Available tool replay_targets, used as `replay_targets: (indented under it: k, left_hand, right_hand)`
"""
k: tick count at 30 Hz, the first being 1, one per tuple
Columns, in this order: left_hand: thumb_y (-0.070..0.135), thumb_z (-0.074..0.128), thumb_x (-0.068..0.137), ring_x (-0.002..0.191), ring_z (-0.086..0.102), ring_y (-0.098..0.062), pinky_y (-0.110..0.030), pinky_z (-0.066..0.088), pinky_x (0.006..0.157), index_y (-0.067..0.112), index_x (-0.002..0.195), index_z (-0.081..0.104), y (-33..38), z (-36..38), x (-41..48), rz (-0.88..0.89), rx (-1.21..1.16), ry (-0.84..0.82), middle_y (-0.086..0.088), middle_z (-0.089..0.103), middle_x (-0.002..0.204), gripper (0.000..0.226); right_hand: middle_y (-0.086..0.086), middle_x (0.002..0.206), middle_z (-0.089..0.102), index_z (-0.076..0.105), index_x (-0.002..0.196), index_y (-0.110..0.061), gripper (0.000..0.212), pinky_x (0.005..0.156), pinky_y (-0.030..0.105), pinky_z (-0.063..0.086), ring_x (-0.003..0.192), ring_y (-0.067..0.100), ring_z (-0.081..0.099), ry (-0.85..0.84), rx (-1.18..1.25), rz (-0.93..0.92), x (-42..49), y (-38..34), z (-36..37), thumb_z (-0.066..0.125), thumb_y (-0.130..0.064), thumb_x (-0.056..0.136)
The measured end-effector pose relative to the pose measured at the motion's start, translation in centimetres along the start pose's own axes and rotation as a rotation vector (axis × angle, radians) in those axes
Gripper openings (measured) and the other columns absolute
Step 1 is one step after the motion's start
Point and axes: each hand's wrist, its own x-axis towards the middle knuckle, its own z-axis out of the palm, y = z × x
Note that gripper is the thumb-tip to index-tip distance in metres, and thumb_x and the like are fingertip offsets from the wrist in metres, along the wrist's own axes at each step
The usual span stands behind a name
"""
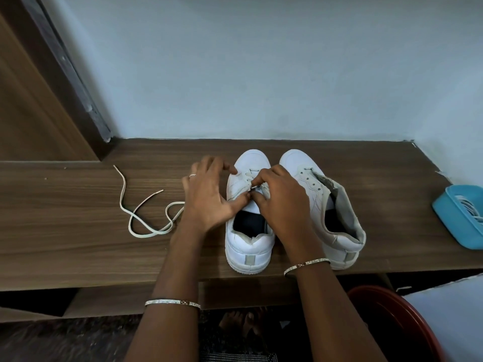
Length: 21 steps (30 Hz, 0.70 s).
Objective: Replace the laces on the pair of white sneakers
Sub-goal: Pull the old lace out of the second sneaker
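brown wood-grain shelf (78,231) under a pale wall. at left lies a loose cream shoelace (146,215) in loops. the left hand (209,197), fingers spread, and right hand (279,205) pinch a lace at the left white leather sneaker (248,246), hiding its eyelets. the right white sneaker (337,218) stands just beside. a blue plastic tray (452,220) holding white laces sits far right.

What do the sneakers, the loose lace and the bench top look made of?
Sneakers: smooth white leather or synthetic, creased, slight sheen. Loose lace: flat woven fabric, off-white, limp curves. Bench top: wood-grain laminate, likely, matte streaked brown.
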Motion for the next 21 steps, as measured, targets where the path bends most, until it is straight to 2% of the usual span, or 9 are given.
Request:
replay_targets:
  k: [3,5,8,10,13,15,16,18,21]
  left_hand:
    - [0.051,0.061,0.064,0.071,0.053,-0.013,-0.033,0.042,0.065,0.025,0.075,0.057,0.0,-0.3,-0.1,0.043,-0.209,-0.015,0.008,0.057,0.076,0.029]
    - [0.043,0.064,0.066,0.053,0.051,-0.01,-0.03,0.043,0.052,0.02,0.067,0.06,0.0,-0.3,-0.1,0.014,-0.322,-0.058,0.006,0.055,0.059,0.023]
    - [0.029,0.07,0.069,0.048,0.048,-0.01,-0.031,0.042,0.048,0.019,0.061,0.058,-0.3,-0.1,-0.1,-0.006,-0.361,-0.074,0.007,0.052,0.051,0.017]
    - [0.025,0.07,0.068,0.047,0.046,-0.008,-0.03,0.04,0.048,0.017,0.06,0.057,-0.5,0.2,-0.1,-0.029,-0.382,-0.086,0.009,0.05,0.049,0.017]
    - [0.025,0.072,0.068,0.046,0.044,-0.007,-0.027,0.038,0.049,0.017,0.059,0.058,-0.7,0.5,0.0,-0.063,-0.414,-0.1,0.012,0.049,0.048,0.018]
    - [0.025,0.073,0.068,0.046,0.044,-0.007,-0.027,0.039,0.049,0.017,0.059,0.059,-0.8,0.7,0.0,-0.076,-0.429,-0.103,0.011,0.05,0.048,0.019]
    - [0.025,0.074,0.068,0.046,0.045,-0.008,-0.028,0.04,0.05,0.016,0.06,0.059,-0.8,0.8,0.1,-0.082,-0.437,-0.101,0.01,0.051,0.048,0.019]
    - [0.025,0.074,0.068,0.046,0.046,-0.01,-0.029,0.041,0.05,0.015,0.061,0.06,-0.7,0.7,0.0,-0.094,-0.46,-0.102,0.004,0.053,0.049,0.018]
    - [0.023,0.074,0.07,0.045,0.048,-0.011,-0.029,0.04,0.049,0.012,0.059,0.061,-0.6,0.5,0.0,-0.096,-0.471,-0.111,0.001,0.056,0.049,0.02]
  right_hand:
    - [-0.006,0.099,0.061,0.067,0.092,-0.023,0.008,0.061,0.028,0.034,0.084,0.017,0.059,0.068,-0.024,-0.005,-0.1,-0.1,0.3,0.071,-0.028,0.089]
    - [-0.006,0.093,0.062,0.064,0.089,-0.021,0.009,0.059,0.028,0.034,0.08,0.017,0.059,0.105,-0.023,-0.005,-0.1,0.0,0.6,0.071,-0.028,0.089]
    - [-0.005,0.081,0.065,0.06,0.088,-0.018,0.012,0.061,0.034,0.044,0.073,0.018,0.061,0.177,0.057,0.052,-0.1,0.0,0.7,0.065,-0.027,0.093]
    - [-0.004,0.073,0.064,0.058,0.089,-0.015,0.014,0.064,0.037,0.048,0.068,0.019,0.062,0.242,0.167,0.167,0.0,0.1,0.5,0.062,-0.027,0.095]
    - [-0.003,0.074,0.069,0.06,0.087,-0.013,0.018,0.074,0.045,0.055,0.072,0.019,0.067,0.273,0.451,0.432,0.4,0.9,0.5,0.059,-0.03,0.093]
    - [-0.003,0.077,0.07,0.059,0.088,-0.016,0.014,0.076,0.052,0.057,0.074,0.022,0.069,0.263,0.546,0.515,0.5,1.1,0.3,0.056,-0.029,0.09]
    - [-0.004,0.08,0.069,0.059,0.092,-0.016,0.008,0.078,0.051,0.057,0.076,0.022,0.069,0.25,0.536,0.503,0.5,1.2,0.2,0.057,-0.023,0.089]
    - [-0.006,0.092,0.065,0.061,0.102,-0.017,0.018,0.081,0.043,0.056,0.083,0.015,0.065,0.244,0.45,0.403,0.4,1.0,-0.4,0.06,-0.011,0.085]
    - [-0.005,0.107,0.06,0.068,0.098,-0.02,0.025,0.082,0.036,0.052,0.094,0.015,0.06,0.22,0.373,0.124,0.3,0.4,-1.0,0.064,-0.018,0.074]
